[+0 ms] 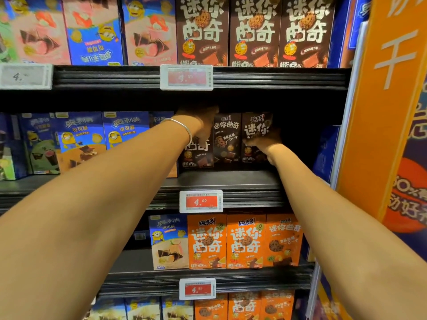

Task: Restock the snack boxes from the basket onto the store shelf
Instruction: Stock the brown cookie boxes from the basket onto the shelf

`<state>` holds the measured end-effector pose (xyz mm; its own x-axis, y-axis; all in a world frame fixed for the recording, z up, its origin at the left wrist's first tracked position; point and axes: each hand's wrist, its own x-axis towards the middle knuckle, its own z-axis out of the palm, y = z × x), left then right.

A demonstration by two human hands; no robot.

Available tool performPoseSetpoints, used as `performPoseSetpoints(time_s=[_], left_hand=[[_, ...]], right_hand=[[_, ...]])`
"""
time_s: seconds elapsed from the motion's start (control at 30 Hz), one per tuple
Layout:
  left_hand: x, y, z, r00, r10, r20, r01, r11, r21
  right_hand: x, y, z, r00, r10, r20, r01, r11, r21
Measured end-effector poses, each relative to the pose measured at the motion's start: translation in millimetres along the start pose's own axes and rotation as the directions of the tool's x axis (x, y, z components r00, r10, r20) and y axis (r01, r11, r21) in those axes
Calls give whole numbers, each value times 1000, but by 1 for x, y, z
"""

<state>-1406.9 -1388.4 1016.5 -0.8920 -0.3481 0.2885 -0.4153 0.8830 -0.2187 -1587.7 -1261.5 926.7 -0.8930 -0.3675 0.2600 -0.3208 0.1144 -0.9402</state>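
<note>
Three dark brown cookie boxes stand deep on the middle shelf (231, 181). My left hand (203, 125), with a silver bangle on the wrist, reaches in and grips the top of the leftmost brown box (196, 155). The middle brown box (227, 139) stands between my hands. My right hand (263, 139) holds the front of the rightmost brown box (256, 128), fingers curled on its face. Both arms stretch forward into the shelf. The basket is out of view.
Blue cartoon-print boxes (80, 139) fill the shelf to the left. To the right of the brown boxes is a dark gap (298, 144). Orange boxes (245, 241) line the shelf below, brown ones (254, 31) the shelf above. An orange banner (381, 100) borders the right side.
</note>
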Motion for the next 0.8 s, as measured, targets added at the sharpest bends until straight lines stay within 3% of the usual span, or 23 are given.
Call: performPoseSetpoints(time_s=[0.33,0.47,0.57,0.67,0.8], left_hand=[[-7,-2,2,1000,-8,-11,8,999,32],[-6,-1,-2,999,14,-46,-20,990,-138],[-14,7,-4,984,31,-173,-82,952,-296],[-37,21,2,966,-49,-255,-89,859,-504],[-93,23,16,902,-182,-391,-214,597,-773]], right_hand=[[-6,0,-5,998,56,-39,-57,998,-12],[-14,-9,-8,993,97,-73,-93,993,67],[-36,-26,-11,978,121,-168,-88,978,190],[-71,-37,-12,972,115,-207,-26,921,389],[-128,-43,-18,992,-15,-125,62,924,378]])
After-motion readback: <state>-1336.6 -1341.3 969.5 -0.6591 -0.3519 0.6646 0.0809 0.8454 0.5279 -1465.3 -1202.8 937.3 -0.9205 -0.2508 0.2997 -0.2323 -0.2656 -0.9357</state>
